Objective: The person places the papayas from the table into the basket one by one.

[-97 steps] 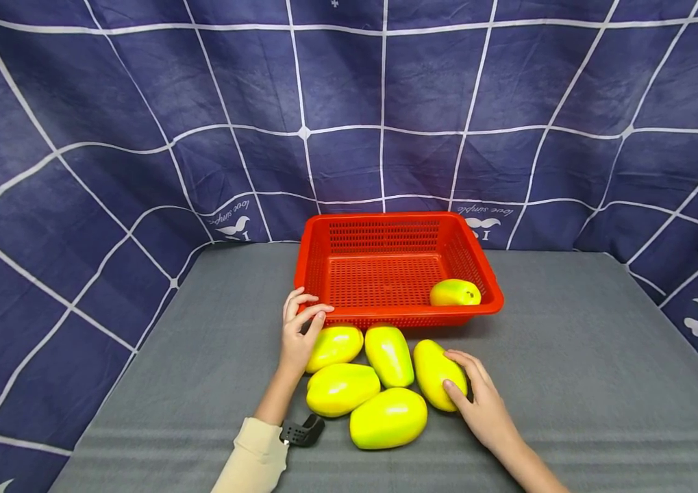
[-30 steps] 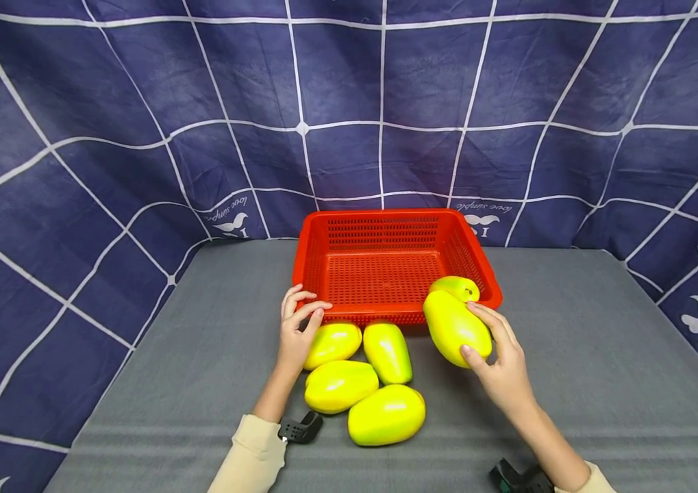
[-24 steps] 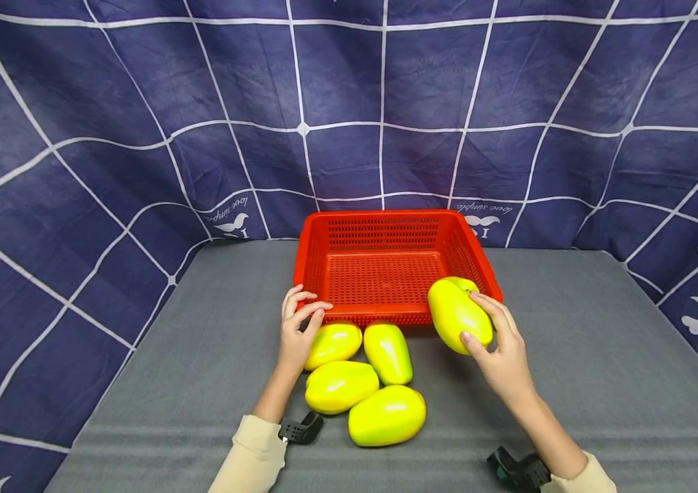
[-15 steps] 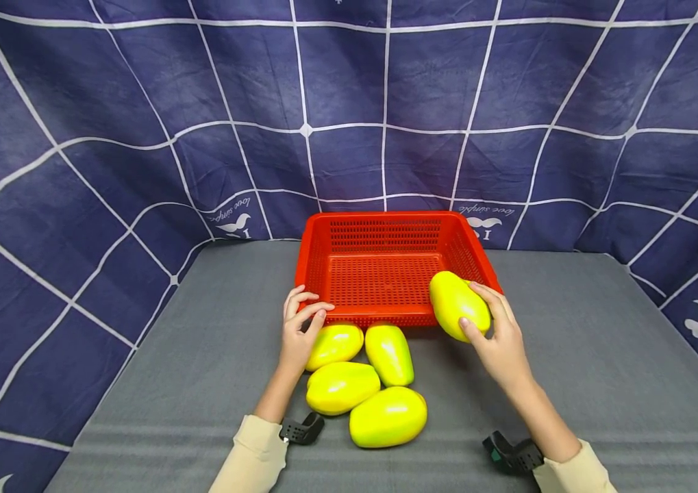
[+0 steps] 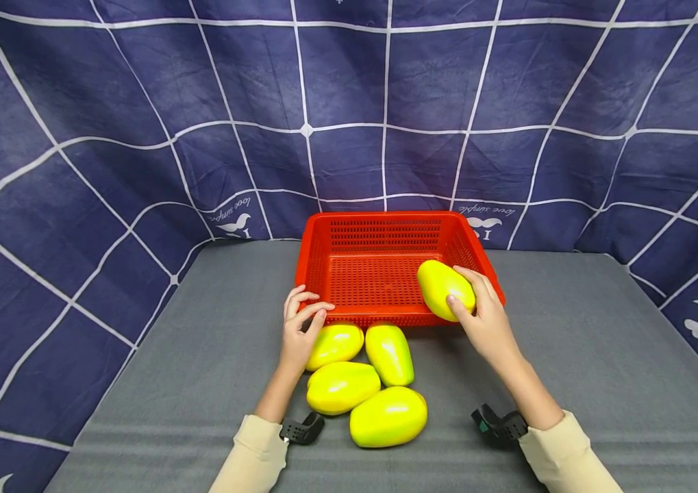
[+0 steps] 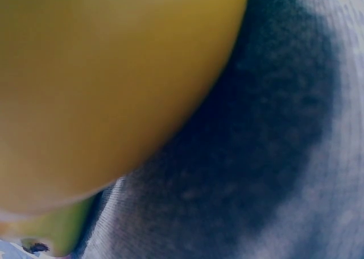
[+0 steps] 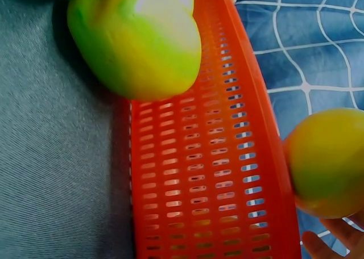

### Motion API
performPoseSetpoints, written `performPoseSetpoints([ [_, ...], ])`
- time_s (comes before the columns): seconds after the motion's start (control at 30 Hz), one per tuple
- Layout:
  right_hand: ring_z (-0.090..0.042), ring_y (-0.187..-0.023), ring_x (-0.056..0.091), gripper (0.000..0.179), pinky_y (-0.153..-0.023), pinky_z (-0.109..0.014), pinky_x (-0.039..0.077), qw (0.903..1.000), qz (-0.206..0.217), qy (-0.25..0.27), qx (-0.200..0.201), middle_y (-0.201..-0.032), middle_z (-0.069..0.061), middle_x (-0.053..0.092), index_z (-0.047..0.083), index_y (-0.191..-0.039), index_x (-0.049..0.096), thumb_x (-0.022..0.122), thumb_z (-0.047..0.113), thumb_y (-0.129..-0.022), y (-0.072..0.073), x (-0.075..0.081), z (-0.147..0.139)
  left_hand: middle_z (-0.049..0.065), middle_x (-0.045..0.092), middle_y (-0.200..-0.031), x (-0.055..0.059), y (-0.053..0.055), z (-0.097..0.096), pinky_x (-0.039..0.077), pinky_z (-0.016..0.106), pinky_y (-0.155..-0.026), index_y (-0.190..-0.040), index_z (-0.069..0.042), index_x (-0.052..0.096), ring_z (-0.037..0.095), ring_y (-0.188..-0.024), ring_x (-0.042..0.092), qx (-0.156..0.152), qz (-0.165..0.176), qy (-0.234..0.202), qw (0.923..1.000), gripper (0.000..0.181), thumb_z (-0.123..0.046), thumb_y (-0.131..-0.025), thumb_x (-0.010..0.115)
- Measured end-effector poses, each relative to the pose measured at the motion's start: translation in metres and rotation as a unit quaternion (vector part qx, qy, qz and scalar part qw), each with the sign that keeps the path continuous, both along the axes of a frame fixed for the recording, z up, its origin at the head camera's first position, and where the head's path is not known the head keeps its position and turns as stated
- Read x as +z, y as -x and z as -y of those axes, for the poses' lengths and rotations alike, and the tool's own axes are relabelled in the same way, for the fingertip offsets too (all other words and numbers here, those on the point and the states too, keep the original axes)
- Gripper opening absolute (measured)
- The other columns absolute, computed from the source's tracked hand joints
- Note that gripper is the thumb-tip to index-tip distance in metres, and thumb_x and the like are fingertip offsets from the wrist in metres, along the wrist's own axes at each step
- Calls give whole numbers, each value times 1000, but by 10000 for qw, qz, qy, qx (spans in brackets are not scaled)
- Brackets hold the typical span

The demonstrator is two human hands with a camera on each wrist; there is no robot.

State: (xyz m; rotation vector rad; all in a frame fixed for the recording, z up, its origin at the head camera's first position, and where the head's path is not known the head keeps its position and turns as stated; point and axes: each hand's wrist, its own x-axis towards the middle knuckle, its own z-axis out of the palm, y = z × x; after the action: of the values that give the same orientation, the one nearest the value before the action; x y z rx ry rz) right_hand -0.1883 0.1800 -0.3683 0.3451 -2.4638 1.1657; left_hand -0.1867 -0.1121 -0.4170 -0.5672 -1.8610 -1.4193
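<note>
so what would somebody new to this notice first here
Probably the bright red basket, standing at the back of the grey table against dark blue cloth with white lines. Next, the glossy yellow fruit that the right hand holds at the basket's near rim, toward its right end. Then the four similar yellow fruits clustered on the table in front of the basket.

Staged tabletop nook, rm type unclear: navy white-grid fabric curtain (image 5: 349, 82) round back & sides, grey cloth-covered flat table (image 5: 570, 329).
</note>
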Motion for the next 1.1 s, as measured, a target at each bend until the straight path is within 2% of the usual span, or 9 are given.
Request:
performPoseSetpoints([
  [0.3,-30,-114,42,50,-89,-54,39,9988,238,-437,-2,-131,-12,44,17,-133,42,53,36,-88,20,3,7,34,49,-97,-2,0,1,19,54,-103,-82,8,66,53,-116,31,-15,123,6,9999,12,15,-78,56],
  [0.47,-30,-116,42,52,-90,-54,39,9965,454,-694,-60,-132,-12,43,18,-134,40,50,41,-89,30,-1,10,33,49,-96,-1,-2,0,19,60,-100,-81,9,65,54,-115,31,7,64,43,10000,13,16,-77,56],
  [0.7,-31,-116,45,54,-95,-51,32,9877,534,-1454,-190,-132,-14,46,14,-134,41,49,41,-88,42,-8,13,34,49,-96,-2,-1,0,19,58,-101,-81,8,66,54,-115,31,-22,44,28,10000,13,15,-77,57],
  [0.93,-29,-117,45,51,-97,-52,29,9777,772,-1954,25,-132,-12,47,13,-131,43,48,41,-88,48,-3,19,29,51,-99,-25,15,6,18,49,-106,-83,2,68,45,-121,32,21,46,9,10000,15,13,-78,58],
  [1.1,-28,-116,47,52,-100,-53,22,9660,1157,-2301,209,-132,-9,48,16,-130,44,47,46,-88,52,1,23,24,52,-101,-30,17,8,17,42,-108,-85,-2,69,39,-124,32,-27,69,-3,10000,11,2,-83,59],
])
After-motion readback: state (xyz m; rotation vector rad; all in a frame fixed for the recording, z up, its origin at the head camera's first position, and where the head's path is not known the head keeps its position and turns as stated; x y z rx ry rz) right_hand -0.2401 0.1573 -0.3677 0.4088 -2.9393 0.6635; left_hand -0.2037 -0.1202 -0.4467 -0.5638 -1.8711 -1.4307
